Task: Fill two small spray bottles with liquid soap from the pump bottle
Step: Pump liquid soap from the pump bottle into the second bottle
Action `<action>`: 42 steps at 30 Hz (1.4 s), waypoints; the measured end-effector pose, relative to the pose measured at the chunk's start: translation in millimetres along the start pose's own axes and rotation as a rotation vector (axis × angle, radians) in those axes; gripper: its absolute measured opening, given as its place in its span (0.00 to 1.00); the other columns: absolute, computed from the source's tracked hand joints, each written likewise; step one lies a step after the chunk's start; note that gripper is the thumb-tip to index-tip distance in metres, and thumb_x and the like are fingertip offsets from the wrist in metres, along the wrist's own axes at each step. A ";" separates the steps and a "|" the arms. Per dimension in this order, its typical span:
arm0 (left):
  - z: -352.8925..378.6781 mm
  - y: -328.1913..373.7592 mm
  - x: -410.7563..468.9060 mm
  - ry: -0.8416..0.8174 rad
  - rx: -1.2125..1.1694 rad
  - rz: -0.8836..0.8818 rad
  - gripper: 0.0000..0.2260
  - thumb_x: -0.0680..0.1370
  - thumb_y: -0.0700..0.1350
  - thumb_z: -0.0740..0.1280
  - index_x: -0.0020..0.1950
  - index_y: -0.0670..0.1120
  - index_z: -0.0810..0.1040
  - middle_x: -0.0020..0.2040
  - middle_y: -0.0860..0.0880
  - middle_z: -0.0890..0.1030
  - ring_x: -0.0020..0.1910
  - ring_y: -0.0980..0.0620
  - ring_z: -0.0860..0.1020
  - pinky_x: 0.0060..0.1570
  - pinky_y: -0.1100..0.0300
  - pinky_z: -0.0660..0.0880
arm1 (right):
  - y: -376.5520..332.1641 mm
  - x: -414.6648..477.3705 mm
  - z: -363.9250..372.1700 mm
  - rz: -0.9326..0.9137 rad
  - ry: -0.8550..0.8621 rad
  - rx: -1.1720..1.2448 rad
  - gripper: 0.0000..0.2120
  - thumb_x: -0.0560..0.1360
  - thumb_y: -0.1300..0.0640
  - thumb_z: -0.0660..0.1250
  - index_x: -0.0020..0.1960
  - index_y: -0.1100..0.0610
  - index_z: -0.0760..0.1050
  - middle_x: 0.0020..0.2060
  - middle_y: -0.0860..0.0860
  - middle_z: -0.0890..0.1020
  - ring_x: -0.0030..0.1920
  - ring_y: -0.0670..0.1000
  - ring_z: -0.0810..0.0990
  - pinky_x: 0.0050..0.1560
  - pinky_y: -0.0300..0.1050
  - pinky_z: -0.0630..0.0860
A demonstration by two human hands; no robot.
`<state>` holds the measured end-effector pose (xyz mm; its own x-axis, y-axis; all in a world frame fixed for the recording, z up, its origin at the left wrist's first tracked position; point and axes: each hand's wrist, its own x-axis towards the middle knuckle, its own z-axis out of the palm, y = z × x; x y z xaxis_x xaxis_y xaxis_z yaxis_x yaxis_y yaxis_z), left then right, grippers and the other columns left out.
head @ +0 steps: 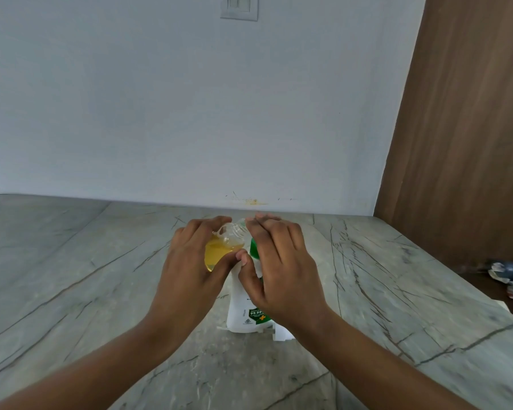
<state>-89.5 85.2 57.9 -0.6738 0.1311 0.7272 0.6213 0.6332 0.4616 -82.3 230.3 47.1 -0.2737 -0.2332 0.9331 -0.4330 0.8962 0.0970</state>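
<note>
My left hand point(190, 258) grips a small clear spray bottle point(222, 247) that holds yellow liquid soap; the bottle tilts to the right and its open threaded neck points at the pump. The white pump bottle point(245, 309) with a green label stands on the counter below my hands. Its green pump head point(253, 248) shows just under my right hand point(279, 261), whose fingers lie flat over the pump top. A second spray bottle is not visible.
The grey marble counter point(86, 276) spreads to both sides and meets a pale wall at the back. A brown wooden panel point(462, 128) rises at the right. Crumpled foil or wrapping point(510, 279) lies at the far right edge. White pieces point(282, 332) sit by the pump bottle's base.
</note>
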 end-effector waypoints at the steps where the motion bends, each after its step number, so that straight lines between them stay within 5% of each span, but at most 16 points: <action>1: 0.7 -1.0 -0.6 -0.004 0.000 -0.002 0.22 0.70 0.58 0.61 0.62 0.51 0.73 0.53 0.58 0.72 0.53 0.57 0.70 0.46 0.72 0.64 | 0.1 -0.7 0.2 -0.001 0.006 0.002 0.18 0.75 0.55 0.61 0.57 0.67 0.77 0.50 0.59 0.80 0.55 0.54 0.72 0.55 0.41 0.71; 24: -2.4 4.8 2.2 0.020 -0.017 -0.029 0.23 0.69 0.60 0.63 0.61 0.53 0.73 0.51 0.60 0.71 0.51 0.59 0.70 0.42 0.73 0.63 | 3.2 7.9 -8.9 -0.020 -0.021 -0.013 0.17 0.74 0.55 0.60 0.56 0.63 0.78 0.49 0.55 0.80 0.51 0.50 0.72 0.42 0.37 0.75; 42: -1.1 3.2 0.7 0.001 -0.034 -0.036 0.25 0.68 0.62 0.60 0.62 0.54 0.72 0.52 0.60 0.72 0.53 0.58 0.70 0.43 0.72 0.64 | 0.2 6.5 -5.6 0.021 0.015 0.013 0.16 0.73 0.56 0.63 0.54 0.63 0.79 0.48 0.55 0.81 0.51 0.50 0.73 0.44 0.36 0.74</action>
<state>-87.6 86.5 60.4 -0.6957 0.1084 0.7101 0.6100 0.6113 0.5042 -79.4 231.1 55.2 -0.2698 -0.2088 0.9400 -0.4384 0.8958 0.0732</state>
